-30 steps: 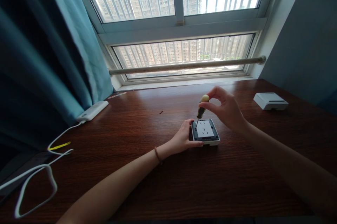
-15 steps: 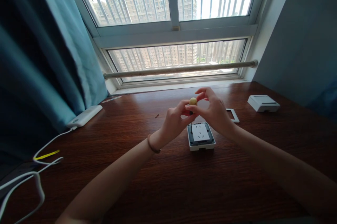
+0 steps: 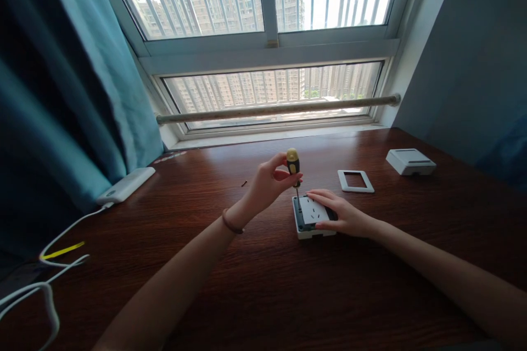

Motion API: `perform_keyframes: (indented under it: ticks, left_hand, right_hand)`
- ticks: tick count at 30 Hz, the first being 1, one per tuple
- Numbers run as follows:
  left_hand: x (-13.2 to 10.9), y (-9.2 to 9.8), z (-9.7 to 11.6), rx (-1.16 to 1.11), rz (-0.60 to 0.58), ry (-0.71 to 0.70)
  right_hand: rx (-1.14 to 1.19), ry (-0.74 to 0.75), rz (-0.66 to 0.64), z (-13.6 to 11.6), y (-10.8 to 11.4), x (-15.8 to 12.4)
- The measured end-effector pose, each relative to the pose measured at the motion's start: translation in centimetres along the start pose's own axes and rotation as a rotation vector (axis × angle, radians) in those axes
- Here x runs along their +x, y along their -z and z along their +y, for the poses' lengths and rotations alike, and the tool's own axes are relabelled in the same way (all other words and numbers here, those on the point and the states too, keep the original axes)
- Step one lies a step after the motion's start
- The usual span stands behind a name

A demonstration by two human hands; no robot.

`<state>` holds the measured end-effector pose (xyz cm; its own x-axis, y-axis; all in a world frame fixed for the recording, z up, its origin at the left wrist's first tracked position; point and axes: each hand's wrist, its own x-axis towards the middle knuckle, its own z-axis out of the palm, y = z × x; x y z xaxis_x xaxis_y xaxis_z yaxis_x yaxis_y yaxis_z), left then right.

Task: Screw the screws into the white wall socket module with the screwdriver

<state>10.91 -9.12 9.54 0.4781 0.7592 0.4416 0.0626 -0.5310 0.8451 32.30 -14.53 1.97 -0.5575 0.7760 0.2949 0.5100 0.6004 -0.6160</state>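
Note:
My left hand pinches a screwdriver with a yellow and black handle. The screwdriver stands nearly upright, its shaft reaching down to the left side of a wall socket. This socket has a white face with slots, a dark surround and a white box beneath, and it lies face up on the table. Across its right side, my right hand grips it, fingers over the far part and thumb at the near edge. The screwdriver's tip is too small to make out clearly.
A white cover frame lies behind my right hand. Farther right sits another white box. A small screw rests left of the socket on the brown table. At left are a white power strip, its cable and a yellow strip.
My right hand has left the screwdriver handle and come down onto the socket, uncovering the handle and the cover frame. My left hand still holds the screwdriver.

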Motion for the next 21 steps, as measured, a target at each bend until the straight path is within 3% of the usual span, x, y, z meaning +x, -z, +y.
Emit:
perform_keyframes:
  ticks: [12, 21]
  left_hand:
    - [-1.5, -0.9, 1.5, 0.003, -0.038, -0.133]
    - [-1.2, -0.7, 1.2, 0.109, 0.133, -0.141]
  right_hand:
    - [-0.034, -0.026, 0.001, -0.2, -0.1, 0.1]
    - [-0.035, -0.014, 0.014, -0.1, -0.2, 0.1]
